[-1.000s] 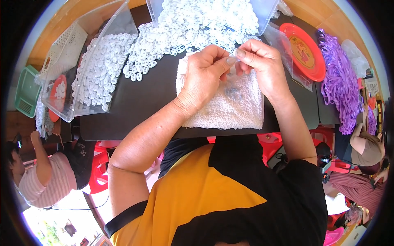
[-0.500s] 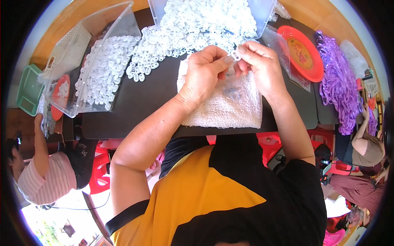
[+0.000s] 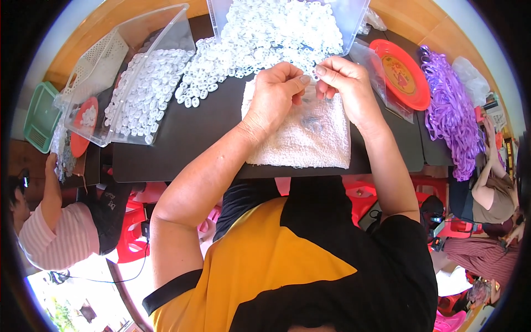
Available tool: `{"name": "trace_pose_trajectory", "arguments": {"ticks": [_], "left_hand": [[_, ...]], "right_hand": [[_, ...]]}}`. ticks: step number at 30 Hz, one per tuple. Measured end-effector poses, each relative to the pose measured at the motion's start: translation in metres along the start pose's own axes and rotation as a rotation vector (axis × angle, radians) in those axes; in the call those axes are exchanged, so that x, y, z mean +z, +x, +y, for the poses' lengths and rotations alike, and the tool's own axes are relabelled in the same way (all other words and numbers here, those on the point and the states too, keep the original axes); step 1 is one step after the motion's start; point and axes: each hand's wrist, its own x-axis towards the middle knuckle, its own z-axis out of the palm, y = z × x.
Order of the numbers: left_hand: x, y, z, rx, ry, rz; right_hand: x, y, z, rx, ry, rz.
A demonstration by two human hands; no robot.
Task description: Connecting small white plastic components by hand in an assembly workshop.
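Note:
Above a white terry towel, my two hands meet fingertip to fingertip. Between them is a small white plastic piece with holes, partly covered by the fingers. My right hand pinches it by thumb and fingers. My left hand is closed in a pinch at its other side, its lower fingers curled in. Just beyond my hands lies a loose heap of similar white pieces, spilling from a clear plastic bin on its side.
To the left, another clear bin holds more white pieces. Beside it are a green basket and a red plate. On the right lie a red round tray and purple ribbons. People work at both sides.
The white piece has turned slightly and shows less between my fingertips. My hands stay almost in place, and the view has shifted a little.

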Motion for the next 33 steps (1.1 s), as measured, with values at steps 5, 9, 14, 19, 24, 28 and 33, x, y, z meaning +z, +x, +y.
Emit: {"name": "trace_pose_trajectory", "arguments": {"ticks": [5,9,14,19,24,28,33], "left_hand": [[0.002,-0.003,0.001,0.059,0.11,0.002],[0.004,-0.006,0.002,0.042,0.076,0.018],[0.003,-0.004,-0.002,0.05,0.036,0.037],[0.004,-0.003,-0.003,0.039,-0.017,0.058],[0.005,-0.003,-0.006,0.036,-0.074,0.076],[0.005,-0.004,-0.004,0.031,-0.072,0.079],[0.006,-0.006,0.004,0.0,-0.1,-0.009]], "right_hand": [[0.003,-0.002,-0.001,-0.041,-0.042,-0.006],[0.009,-0.004,-0.001,-0.056,-0.055,0.028],[0.019,-0.004,0.004,-0.063,0.017,0.05],[0.025,-0.004,0.005,-0.108,-0.002,0.121],[0.029,-0.005,0.007,-0.11,0.004,0.122],[0.027,-0.006,0.007,-0.078,0.072,0.12],[0.017,-0.006,0.002,-0.038,0.11,0.1]]}}
